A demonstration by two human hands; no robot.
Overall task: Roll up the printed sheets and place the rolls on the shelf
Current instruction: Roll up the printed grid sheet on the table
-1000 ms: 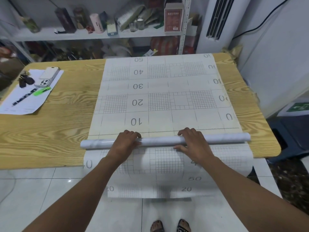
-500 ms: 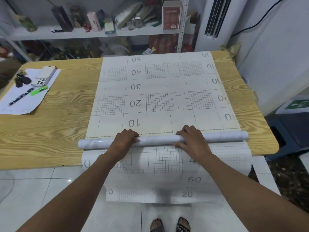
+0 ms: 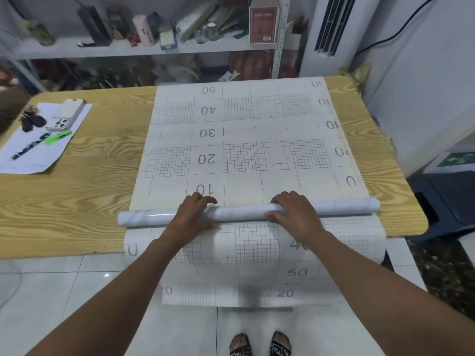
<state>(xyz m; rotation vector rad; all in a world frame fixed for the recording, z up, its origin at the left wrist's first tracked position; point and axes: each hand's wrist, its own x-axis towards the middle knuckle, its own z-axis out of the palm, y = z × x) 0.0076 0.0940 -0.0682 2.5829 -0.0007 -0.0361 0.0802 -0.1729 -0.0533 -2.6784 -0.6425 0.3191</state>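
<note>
Crept up-frame toward the '10' mark: glossy white paper roll (image 3: 241, 210), long axis L–R, lower centre; left hand (image 3: 191, 214) & right hand (image 3: 295, 214) curl over it, equidistant; unrolled gridded sheet (image 3: 241, 158) lies ahead.

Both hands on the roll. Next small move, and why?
Probably give the glossy white roll one small even turn with left hand and right hand together: much gridded printed sheet lies unrolled, flat across the wooden table and hanging off its near edge.

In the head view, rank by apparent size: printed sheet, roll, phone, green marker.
Largest to smallest:
1. printed sheet
2. roll
3. phone
4. green marker
Phone and marker lie farther off, so this ranks apparent size only.
</note>
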